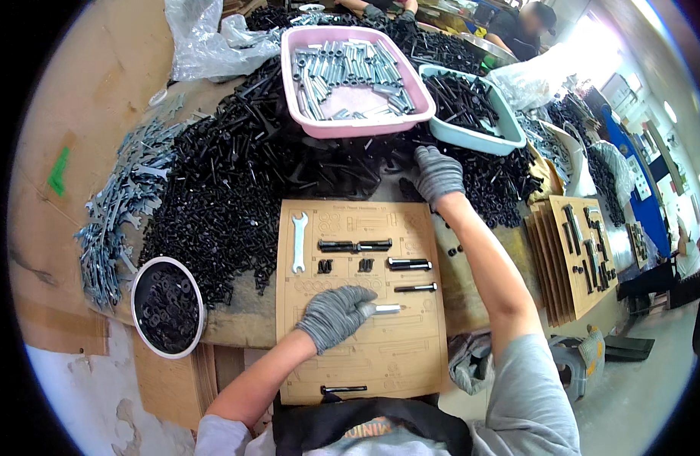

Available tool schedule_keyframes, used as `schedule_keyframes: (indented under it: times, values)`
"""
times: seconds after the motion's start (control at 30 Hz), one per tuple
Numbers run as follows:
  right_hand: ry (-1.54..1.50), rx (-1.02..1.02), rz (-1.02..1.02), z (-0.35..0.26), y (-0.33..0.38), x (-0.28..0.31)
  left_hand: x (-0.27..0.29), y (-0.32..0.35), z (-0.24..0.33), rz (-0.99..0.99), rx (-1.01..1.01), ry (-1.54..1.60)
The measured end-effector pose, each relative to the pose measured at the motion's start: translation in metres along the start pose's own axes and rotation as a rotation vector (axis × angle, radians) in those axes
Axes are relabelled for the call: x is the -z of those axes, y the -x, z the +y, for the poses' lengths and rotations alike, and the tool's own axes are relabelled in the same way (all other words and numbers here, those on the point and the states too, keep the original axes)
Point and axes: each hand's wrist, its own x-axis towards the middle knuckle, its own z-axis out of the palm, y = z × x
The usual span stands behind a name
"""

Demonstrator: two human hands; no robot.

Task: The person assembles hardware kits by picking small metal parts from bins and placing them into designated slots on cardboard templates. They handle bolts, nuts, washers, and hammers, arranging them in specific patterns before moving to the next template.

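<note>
My left hand closes its grip on a silver sleeve over the cardboard template, best seated squarely in its cutout, while my right hand digs among black bolts, grip unclear.

Both the left hand and the right hand wear speckled grey knit gloves. The flat cardboard template board is pale tan with faint engraved outlines, carrying black bolts and one silvery flat wrench. The rectangular plastic tub is pink (its contents shiny silver), the neighbouring plastic basin pale blue. The heaped loose screws are black; the round bowl is white-rimmed.
</note>
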Motion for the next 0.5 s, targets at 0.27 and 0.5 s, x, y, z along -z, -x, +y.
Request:
schedule_keyframes:
  times: [0.27,0.5]
  values:
    - [-1.432,-0.185,-0.101,-0.030,0.144,0.072,0.002,-0.006,0.005,0.025,0.262,0.604]
    - [-1.608,-0.490,-0.356,-0.057,0.222,0.082,0.012,0.013,0.015,-0.112,0.308,0.773]
